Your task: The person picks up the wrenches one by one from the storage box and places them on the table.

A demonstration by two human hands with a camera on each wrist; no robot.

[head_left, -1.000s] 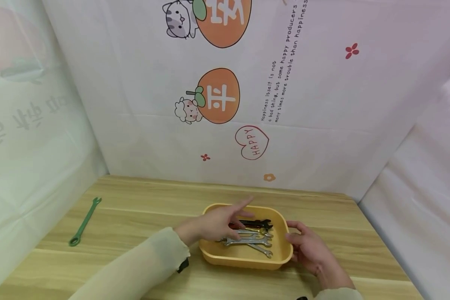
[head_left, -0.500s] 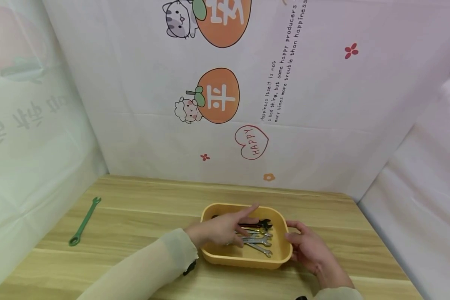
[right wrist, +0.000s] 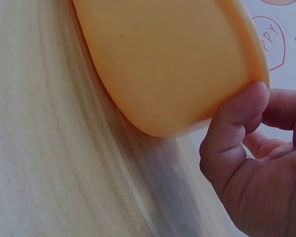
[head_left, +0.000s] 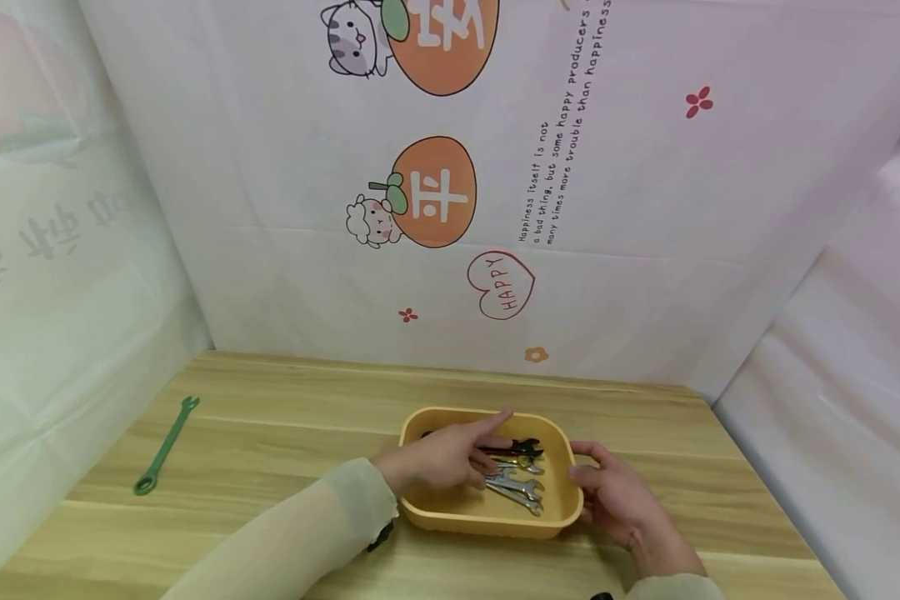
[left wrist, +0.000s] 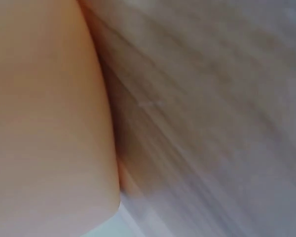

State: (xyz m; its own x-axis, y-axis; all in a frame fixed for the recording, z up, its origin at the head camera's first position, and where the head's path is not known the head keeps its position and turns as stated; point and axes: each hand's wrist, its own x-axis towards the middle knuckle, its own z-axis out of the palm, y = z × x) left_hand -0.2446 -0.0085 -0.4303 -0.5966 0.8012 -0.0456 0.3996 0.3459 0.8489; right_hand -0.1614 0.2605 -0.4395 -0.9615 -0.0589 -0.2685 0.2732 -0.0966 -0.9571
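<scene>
A yellow plastic bin [head_left: 487, 527] sits on the wooden table with several wrenches inside, silver, black and gold-coloured. My left hand [head_left: 446, 454] reaches in over its left side. The thumb and a finger pinch a silver open-end wrench [head_left: 528, 487] near its left part, while another finger sticks out toward the far rim. The fingers hide the left ends of most wrenches. At the bin's right end, my right hand [head_left: 615, 492] grips the wall; the right wrist view shows the thumb [right wrist: 244, 106] pressed to the yellow wall. Only the bin's outer wall [left wrist: 49, 118] and tabletop fill the left wrist view.
A green combination wrench [head_left: 167, 446] lies by itself on the left of the wooden table [head_left: 292, 417]. White printed sheets [head_left: 307, 275] stand behind the table and along both sides.
Over the last second my left hand has moved right and deeper into the bin. The silver open-end wrench has turned, its right end swinging toward me. My right hand stays on the bin.
</scene>
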